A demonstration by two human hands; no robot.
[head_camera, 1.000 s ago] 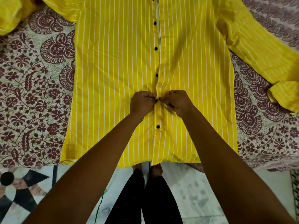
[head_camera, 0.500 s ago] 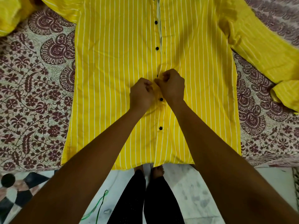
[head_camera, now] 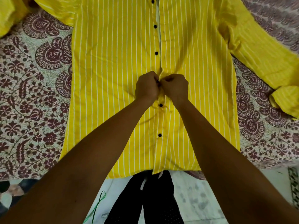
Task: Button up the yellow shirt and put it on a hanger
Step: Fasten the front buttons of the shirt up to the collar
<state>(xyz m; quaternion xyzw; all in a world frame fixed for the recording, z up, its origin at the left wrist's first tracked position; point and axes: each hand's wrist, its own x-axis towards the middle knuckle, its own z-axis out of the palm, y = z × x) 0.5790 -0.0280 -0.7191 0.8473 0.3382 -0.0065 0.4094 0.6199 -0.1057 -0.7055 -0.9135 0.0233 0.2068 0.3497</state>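
Head view: the yellow white-striped fabric shirt (head_camera: 113, 78) lies flat, front up, on the maroon-patterned bed cover (head_camera: 32, 94), collar toward the top of the frame, hem at lower centre. Its long axis, the button placket (head_camera: 159, 46), runs vertically through frame centre. The left hand (head_camera: 146, 87) and right hand (head_camera: 175, 88) meet at mid-placket, each grip curled and pinching a placket edge. The next open black button (head_camera: 156, 53) lies directly above both grips along the placket, equally near either hand. No hanger is visible.
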